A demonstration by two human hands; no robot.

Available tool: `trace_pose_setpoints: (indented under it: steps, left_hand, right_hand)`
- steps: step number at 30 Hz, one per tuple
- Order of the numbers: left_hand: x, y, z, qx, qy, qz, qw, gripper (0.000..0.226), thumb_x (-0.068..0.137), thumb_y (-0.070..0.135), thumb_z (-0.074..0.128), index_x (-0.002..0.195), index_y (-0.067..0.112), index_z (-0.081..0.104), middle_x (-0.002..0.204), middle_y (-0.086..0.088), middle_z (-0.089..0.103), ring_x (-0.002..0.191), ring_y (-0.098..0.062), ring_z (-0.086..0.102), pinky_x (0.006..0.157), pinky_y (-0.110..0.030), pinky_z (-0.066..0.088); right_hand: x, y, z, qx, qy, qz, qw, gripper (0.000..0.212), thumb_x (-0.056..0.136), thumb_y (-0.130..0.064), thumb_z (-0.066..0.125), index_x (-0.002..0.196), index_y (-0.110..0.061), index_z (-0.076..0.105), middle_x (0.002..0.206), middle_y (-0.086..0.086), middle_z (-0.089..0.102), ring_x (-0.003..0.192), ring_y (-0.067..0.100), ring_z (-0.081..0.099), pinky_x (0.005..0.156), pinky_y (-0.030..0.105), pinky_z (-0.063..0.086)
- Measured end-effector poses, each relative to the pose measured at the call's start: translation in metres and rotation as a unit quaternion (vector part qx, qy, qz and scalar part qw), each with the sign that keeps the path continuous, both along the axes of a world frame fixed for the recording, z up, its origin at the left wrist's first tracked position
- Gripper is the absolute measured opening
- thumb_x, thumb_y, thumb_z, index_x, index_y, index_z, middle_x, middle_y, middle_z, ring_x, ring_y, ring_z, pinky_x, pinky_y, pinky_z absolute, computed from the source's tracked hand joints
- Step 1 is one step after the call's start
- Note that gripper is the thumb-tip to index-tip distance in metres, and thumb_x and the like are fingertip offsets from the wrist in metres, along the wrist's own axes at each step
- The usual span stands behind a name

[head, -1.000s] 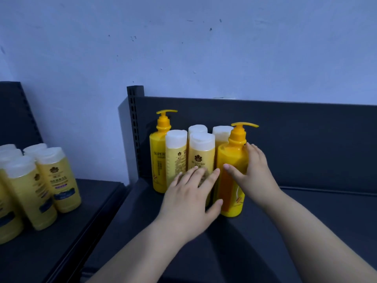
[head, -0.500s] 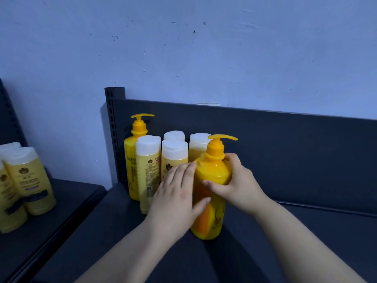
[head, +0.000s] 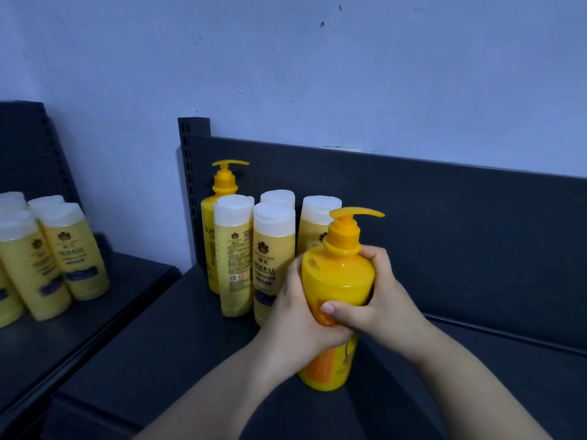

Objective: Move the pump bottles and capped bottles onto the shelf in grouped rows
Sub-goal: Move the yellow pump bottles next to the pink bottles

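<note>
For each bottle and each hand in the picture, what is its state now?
Front pump bottle: upright on the shelf, gripped by both hands.
Rear pump bottle: upright, untouched.
Four capped bottles: upright, caps shut.
Side capped bottles: standing on the left shelf.
Left hand: closed on bottle.
Right hand: closed on bottle.

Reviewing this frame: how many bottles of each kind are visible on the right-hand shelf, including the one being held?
Pump bottles: 2, the back pump bottle and the held pump bottle, gripped by the left hand and right hand.
White-capped bottles: 4.
Total: 6.
</note>
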State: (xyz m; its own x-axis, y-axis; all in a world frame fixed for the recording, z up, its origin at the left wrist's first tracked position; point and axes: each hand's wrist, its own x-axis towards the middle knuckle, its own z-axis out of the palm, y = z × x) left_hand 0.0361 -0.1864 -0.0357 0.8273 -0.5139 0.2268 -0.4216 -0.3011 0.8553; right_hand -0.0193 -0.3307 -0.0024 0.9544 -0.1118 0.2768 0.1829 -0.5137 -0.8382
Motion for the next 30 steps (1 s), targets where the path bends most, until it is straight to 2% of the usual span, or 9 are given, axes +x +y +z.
trace_pose_setpoints:
  steps: [4, 7, 10, 13, 17, 21, 25, 27, 30]
  left_hand:
    - [-0.001, -0.003, -0.003, 0.007, -0.001, 0.023, 1.000, 0.114, 0.059, 0.035, 0.083, 0.133, 0.053, -0.001, 0.128, 0.018, 0.029, 0.120, -0.007, 0.036, 0.099, -0.032, 0.041]
    - [-0.003, -0.003, -0.005, 0.012, -0.017, 0.024, 0.999, 0.111, 0.057, 0.034, 0.085, 0.134, 0.048, 0.006, 0.128, 0.022, 0.033, 0.121, -0.003, 0.038, 0.101, -0.034, 0.041]
    - [-0.009, -0.002, -0.002, -0.020, -0.010, 0.047, 0.999, 0.100, 0.057, 0.025, 0.086, 0.120, 0.061, 0.016, 0.117, 0.033, 0.038, 0.110, 0.009, 0.043, 0.089, -0.020, 0.042]
    - [-0.018, 0.004, 0.003, -0.024, -0.019, 0.074, 0.997, 0.096, 0.057, 0.022, 0.085, 0.110, 0.066, 0.019, 0.111, 0.033, 0.043, 0.102, 0.017, 0.043, 0.078, -0.009, 0.040]
    - [-0.032, 0.028, 0.018, -0.034, -0.032, 0.108, 0.993, 0.098, 0.055, 0.026, 0.085, 0.115, 0.065, 0.018, 0.113, 0.026, 0.048, 0.103, 0.003, 0.050, 0.079, -0.021, 0.049]
    - [-0.051, 0.077, 0.032, -0.044, -0.069, 0.151, 0.985, 0.092, 0.055, 0.023, 0.085, 0.109, 0.063, 0.021, 0.107, 0.027, 0.048, 0.095, 0.012, 0.048, 0.066, -0.009, 0.041]
    - [-0.082, 0.158, 0.039, -0.041, -0.101, 0.236, 0.966, 0.090, 0.046, 0.038, 0.080, 0.109, 0.061, 0.020, 0.106, 0.028, 0.047, 0.093, 0.019, 0.047, 0.063, -0.006, 0.042]
    - [-0.103, 0.201, 0.042, -0.040, -0.106, 0.276, 0.954, 0.090, 0.040, 0.047, 0.072, 0.111, 0.062, 0.019, 0.107, 0.028, 0.048, 0.096, 0.016, 0.049, 0.066, -0.010, 0.044]
    - [-0.148, 0.279, 0.041, -0.041, -0.110, 0.327, 0.937, 0.090, 0.046, 0.037, 0.077, 0.109, 0.066, 0.020, 0.103, 0.034, 0.047, 0.094, 0.022, 0.047, 0.062, -0.007, 0.045]
  right_hand:
    - [0.002, 0.002, -0.010, 0.028, -0.011, 0.002, 1.000, 0.092, 0.045, -0.064, 0.074, 0.119, -0.060, 0.021, 0.117, -0.031, 0.040, 0.105, -0.005, 0.050, 0.080, 0.021, 0.050]
    - [0.003, 0.003, -0.020, 0.041, -0.017, -0.009, 0.999, 0.102, 0.043, -0.066, 0.072, 0.129, -0.051, 0.020, 0.121, -0.028, 0.039, 0.108, -0.007, 0.047, 0.084, 0.020, 0.046]
    - [0.003, 0.005, -0.021, 0.060, -0.023, -0.004, 0.998, 0.084, 0.040, -0.064, 0.071, 0.113, -0.052, 0.031, 0.114, -0.024, 0.048, 0.102, -0.010, 0.051, 0.077, 0.016, 0.045]
    - [0.000, 0.012, -0.015, 0.071, -0.020, -0.001, 0.997, 0.081, 0.037, -0.063, 0.071, 0.109, -0.048, 0.035, 0.110, -0.021, 0.051, 0.096, -0.015, 0.050, 0.070, 0.013, 0.044]
    - [-0.006, 0.034, 0.000, 0.073, -0.044, 0.030, 0.996, 0.080, 0.039, -0.060, 0.075, 0.108, -0.049, 0.035, 0.109, -0.024, 0.051, 0.097, -0.016, 0.049, 0.071, 0.013, 0.043]
    - [-0.013, 0.081, 0.013, 0.071, -0.070, 0.072, 0.992, 0.088, 0.039, -0.060, 0.075, 0.116, -0.046, 0.034, 0.111, -0.023, 0.050, 0.104, -0.007, 0.051, 0.081, 0.020, 0.046]
    - [-0.025, 0.158, 0.027, 0.068, -0.076, 0.169, 0.980, 0.077, 0.052, -0.040, 0.089, 0.109, -0.044, 0.037, 0.107, -0.026, 0.051, 0.098, -0.015, 0.050, 0.070, 0.004, 0.043]
    - [-0.036, 0.202, 0.029, 0.073, -0.068, 0.212, 0.972, 0.074, 0.056, -0.037, 0.088, 0.108, -0.045, 0.037, 0.106, -0.026, 0.051, 0.097, -0.012, 0.052, 0.072, 0.008, 0.045]
    - [-0.059, 0.283, 0.026, 0.073, -0.054, 0.274, 0.957, 0.086, 0.052, -0.045, 0.086, 0.122, -0.040, 0.035, 0.111, -0.024, 0.051, 0.102, -0.005, 0.051, 0.081, 0.019, 0.047]
